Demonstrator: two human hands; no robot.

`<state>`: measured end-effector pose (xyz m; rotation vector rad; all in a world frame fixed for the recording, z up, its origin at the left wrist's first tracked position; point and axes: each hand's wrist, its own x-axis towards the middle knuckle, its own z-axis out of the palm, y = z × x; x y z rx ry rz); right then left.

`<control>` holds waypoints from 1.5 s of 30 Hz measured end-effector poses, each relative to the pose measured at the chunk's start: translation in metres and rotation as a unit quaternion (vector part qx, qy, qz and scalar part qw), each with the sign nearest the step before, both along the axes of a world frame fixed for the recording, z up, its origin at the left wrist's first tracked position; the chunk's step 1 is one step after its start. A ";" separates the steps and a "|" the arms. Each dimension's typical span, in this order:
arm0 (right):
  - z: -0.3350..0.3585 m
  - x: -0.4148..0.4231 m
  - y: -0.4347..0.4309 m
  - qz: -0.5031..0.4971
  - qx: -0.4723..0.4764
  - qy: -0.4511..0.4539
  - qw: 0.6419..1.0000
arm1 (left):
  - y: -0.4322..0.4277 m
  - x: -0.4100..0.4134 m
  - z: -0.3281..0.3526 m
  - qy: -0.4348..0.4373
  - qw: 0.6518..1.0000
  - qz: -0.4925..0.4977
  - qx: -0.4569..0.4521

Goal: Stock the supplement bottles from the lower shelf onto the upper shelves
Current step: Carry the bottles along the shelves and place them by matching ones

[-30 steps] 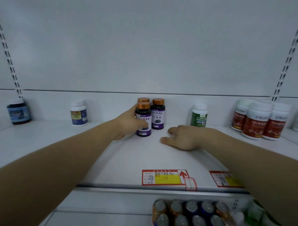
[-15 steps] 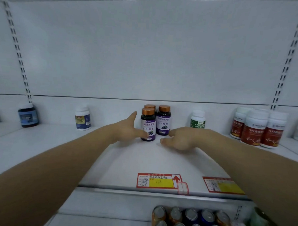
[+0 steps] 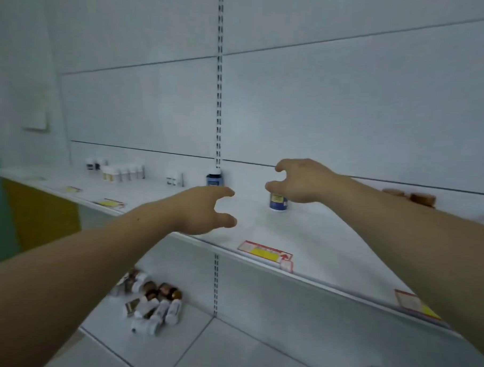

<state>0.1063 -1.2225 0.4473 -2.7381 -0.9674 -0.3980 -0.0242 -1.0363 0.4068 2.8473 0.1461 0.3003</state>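
Observation:
Several supplement bottles (image 3: pixel 152 304) with white bodies and brown caps lie in a heap on the lower shelf (image 3: pixel 228 346) at the bottom left. My left hand (image 3: pixel 203 209) hovers over the front of the upper shelf (image 3: pixel 302 236), fingers relaxed and holding nothing. My right hand (image 3: pixel 299 181) hangs in the air just above and in front of a white bottle with a blue label (image 3: pixel 278 203), fingers loosely curled, not touching it. A dark blue jar (image 3: pixel 214 178) stands behind by the upright rail. Brown caps of the purple bottles (image 3: pixel 409 195) show behind my right forearm.
Small white bottles (image 3: pixel 122 172) stand in a row far left on the upper shelf, with a few dark ones beside them. Red-and-yellow price tags (image 3: pixel 265 252) sit along the shelf's front edge. A slotted upright rail (image 3: pixel 219 79) runs up the back wall.
The view has swung left. My left hand has come off the purple bottle and both hands have lifted off the shelf. The heap on the lower shelf has come into view.

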 end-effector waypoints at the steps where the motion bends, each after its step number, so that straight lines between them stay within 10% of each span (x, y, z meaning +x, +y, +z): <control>1: -0.001 -0.011 0.031 0.017 0.002 0.007 1.000 | 0.024 -0.020 -0.001 -0.003 1.000 0.013 0.003; 17: -0.124 -0.184 0.474 0.285 -0.077 0.103 0.950 | 0.357 -0.222 -0.133 0.172 0.961 0.211 -0.051; 34: -0.379 0.021 0.644 0.067 -0.059 0.364 0.927 | 0.632 -0.031 -0.319 0.297 0.931 0.151 -0.149; 45: -0.497 0.006 0.684 -0.128 -0.038 0.306 0.943 | 0.677 0.113 -0.456 0.244 0.965 -0.080 -0.047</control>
